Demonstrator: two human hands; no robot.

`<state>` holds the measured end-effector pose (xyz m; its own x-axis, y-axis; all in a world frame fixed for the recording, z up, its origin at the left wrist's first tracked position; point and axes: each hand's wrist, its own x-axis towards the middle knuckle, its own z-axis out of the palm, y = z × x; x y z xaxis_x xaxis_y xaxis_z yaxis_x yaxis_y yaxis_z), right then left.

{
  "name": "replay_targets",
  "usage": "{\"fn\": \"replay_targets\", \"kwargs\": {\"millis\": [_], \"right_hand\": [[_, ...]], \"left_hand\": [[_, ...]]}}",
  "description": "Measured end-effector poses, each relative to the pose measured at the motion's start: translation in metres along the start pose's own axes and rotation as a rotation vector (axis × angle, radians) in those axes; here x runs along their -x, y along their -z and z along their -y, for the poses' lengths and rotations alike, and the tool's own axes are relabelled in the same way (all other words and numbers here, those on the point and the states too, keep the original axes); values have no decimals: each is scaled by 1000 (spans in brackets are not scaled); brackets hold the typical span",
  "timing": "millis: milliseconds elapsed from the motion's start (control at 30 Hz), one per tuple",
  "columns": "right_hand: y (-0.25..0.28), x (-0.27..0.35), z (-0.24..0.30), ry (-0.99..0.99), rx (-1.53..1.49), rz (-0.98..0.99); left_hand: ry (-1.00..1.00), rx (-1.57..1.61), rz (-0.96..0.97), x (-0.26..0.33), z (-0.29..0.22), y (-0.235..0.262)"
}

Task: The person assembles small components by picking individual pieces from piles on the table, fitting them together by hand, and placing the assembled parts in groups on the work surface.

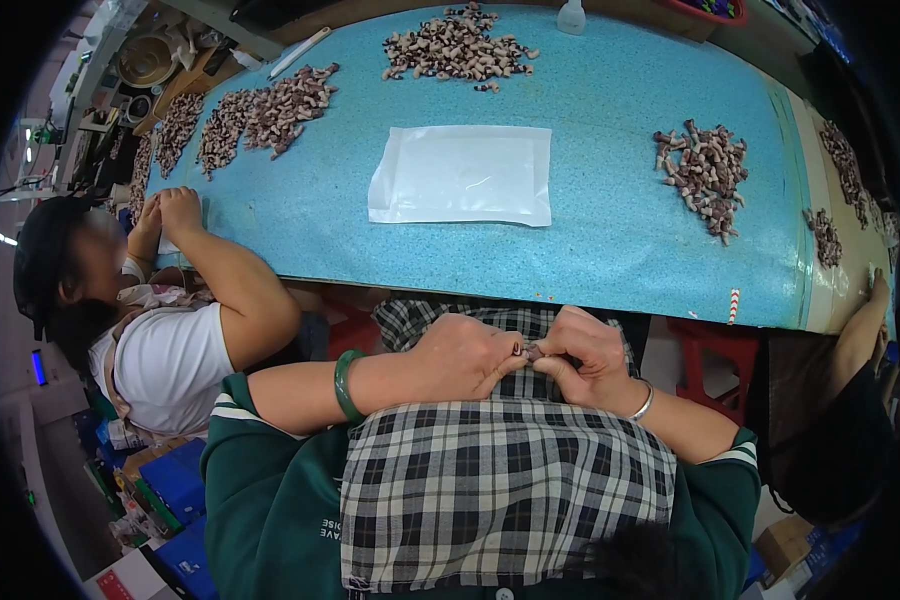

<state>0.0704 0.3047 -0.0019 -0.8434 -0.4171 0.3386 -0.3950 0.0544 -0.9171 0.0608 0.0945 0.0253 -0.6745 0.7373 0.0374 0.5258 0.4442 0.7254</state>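
Note:
Over my lap, in front of the table edge, my left hand (470,355) and my right hand (585,357) meet. Both are closed in a pinch around a small purple-grey piece (532,352), mostly hidden by the fingertips; its exact kind cannot be made out. On the blue table, a white flat packet (462,176) lies straight ahead of my hands. A pile of short stubby pieces with brownish-purple and pale parts (705,175) is to its right. Farther off, another pile with dark ends and cream bodies (458,48) spreads out.
More piles (290,105) lie at the table's left. At left, a co-worker (170,330) in a white shirt has both hands at the table edge; another person's arm (860,335) reaches in at right. Red stools (712,365) stand below the edge. A white bottle (572,17) stands at the back.

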Motion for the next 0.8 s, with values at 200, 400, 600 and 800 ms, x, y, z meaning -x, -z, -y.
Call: {"fn": "replay_targets", "kwargs": {"millis": [200,400,600,800], "right_hand": [[0,0,-2,-9,2,7],[0,-1,0,-30,26,16],[10,-20,1,-41,70,62],[55,-41,0,-145,173,-90]], "left_hand": [[15,-5,6,0,2,-1],[17,-4,11,-1,1,0],[109,55,-29,-5,6,10],[419,517,-492,18,36,33]]}}
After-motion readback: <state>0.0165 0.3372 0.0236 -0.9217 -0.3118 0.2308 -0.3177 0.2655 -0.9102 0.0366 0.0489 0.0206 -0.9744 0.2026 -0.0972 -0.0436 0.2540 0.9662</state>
